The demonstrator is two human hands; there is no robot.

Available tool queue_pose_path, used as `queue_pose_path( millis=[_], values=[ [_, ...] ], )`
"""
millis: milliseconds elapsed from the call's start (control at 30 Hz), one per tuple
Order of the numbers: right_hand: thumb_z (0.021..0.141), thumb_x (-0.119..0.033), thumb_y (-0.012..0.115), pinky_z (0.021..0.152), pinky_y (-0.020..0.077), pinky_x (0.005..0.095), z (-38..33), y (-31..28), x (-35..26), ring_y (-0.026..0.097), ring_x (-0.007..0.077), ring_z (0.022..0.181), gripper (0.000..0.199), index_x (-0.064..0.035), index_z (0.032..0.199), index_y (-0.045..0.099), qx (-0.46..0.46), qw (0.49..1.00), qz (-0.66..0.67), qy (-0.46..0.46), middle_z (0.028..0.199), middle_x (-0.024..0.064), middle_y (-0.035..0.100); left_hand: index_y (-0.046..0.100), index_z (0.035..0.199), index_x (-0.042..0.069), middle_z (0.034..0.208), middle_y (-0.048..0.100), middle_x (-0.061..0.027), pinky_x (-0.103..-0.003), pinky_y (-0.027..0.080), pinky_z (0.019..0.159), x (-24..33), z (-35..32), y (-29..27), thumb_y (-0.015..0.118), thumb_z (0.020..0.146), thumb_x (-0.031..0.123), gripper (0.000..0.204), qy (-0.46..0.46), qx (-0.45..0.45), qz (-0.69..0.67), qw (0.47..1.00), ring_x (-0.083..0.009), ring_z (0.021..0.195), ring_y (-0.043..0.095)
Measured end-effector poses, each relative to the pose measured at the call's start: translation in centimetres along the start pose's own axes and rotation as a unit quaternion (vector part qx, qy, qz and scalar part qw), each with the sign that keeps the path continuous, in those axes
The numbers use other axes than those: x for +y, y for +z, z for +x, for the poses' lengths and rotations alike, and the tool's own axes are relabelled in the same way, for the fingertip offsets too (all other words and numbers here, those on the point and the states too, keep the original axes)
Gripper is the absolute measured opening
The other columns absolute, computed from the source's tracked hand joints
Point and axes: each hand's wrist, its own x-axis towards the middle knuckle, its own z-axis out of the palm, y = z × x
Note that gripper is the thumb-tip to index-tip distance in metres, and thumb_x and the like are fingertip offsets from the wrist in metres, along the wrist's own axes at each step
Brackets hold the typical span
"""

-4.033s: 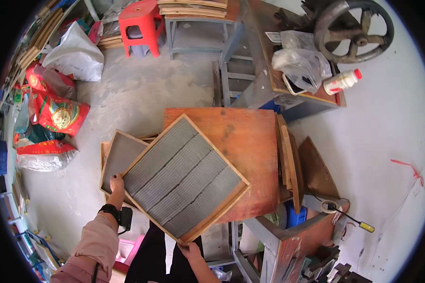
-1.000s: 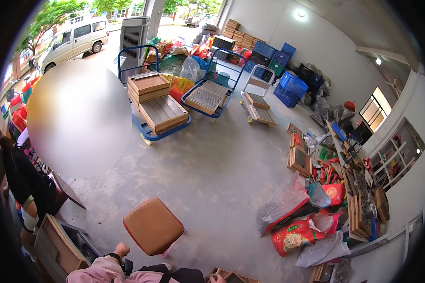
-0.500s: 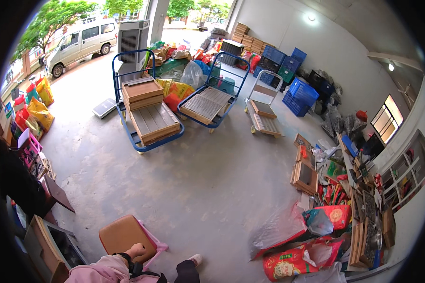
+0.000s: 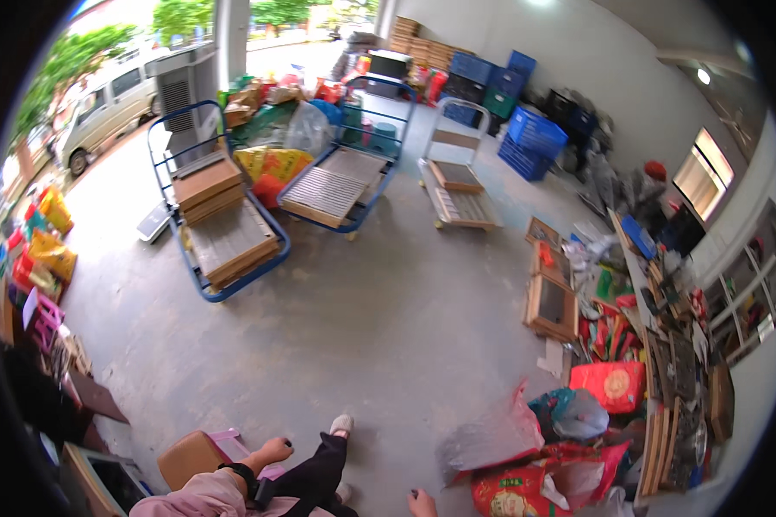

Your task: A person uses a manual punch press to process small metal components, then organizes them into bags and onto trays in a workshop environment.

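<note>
My left hand [image 4: 273,451] hangs low at the bottom left with a dark band on the wrist and a pink sleeve behind it. Its fingers look curled and nothing shows in them. It is just right of a brown stool top [image 4: 191,457] and a pink plastic stool [image 4: 231,441]. Only a sliver of my right hand [image 4: 420,503] shows at the bottom edge, apart from anything. My dark trouser leg and white shoe [image 4: 342,424] stand between the two hands on the grey concrete floor.
Ahead are a blue cart [image 4: 229,244] stacked with wooden frames, a second blue cart [image 4: 331,187] carrying mesh frames, and a small trolley [image 4: 457,203]. Wooden frames [image 4: 550,303], red sacks [image 4: 608,384] and a grey plastic bag [image 4: 490,441] line the right. Blue crates [image 4: 535,138] stand at the back.
The view has lifted from the workbench and mesh frame to the open floor. Within the last second the carts have come nearer, and my left hand has come off the brown stool.
</note>
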Motion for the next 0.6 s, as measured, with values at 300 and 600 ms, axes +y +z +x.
queue_pose_path(
  millis=[300, 600],
  values=[
    [0.078, -0.025, 0.05, 0.081, 0.0424, 0.0413, 10.5, -11.2, -7.5, 0.054, 0.035, 0.094, 0.037, -0.0002, 0.106, 0.052, 0.031, 0.999, 0.012, -0.037, 0.099, 0.0209, 0.058, 0.051, 0.093, -0.002, 0.08, 0.057, -0.0215, -0.049, 0.049, 0.052, -9.6, 18.5, -4.6, 0.049, 0.082, 0.013, 0.019, -0.266, -0.114, -0.27, 0.918, -0.034, 0.066, 0.06],
    [0.078, -0.028, 0.055, 0.081, 0.0441, 0.0384, 18.2, -18.2, -11.5, 0.057, 0.0331, 0.091, 0.037, -0.0013, 0.104, 0.055, 0.073, 0.988, 0.133, 0.021, 0.095, 0.0191, 0.06, 0.059, 0.087, -0.004, 0.068, 0.06, -0.0115, -0.03, 0.045, 0.044, 27.0, 34.7, -14.4, 0.049, 0.071, 0.01, 0.023, -0.023, -0.01, -0.107, 0.994, -0.0197, 0.053, 0.058]
  ],
)
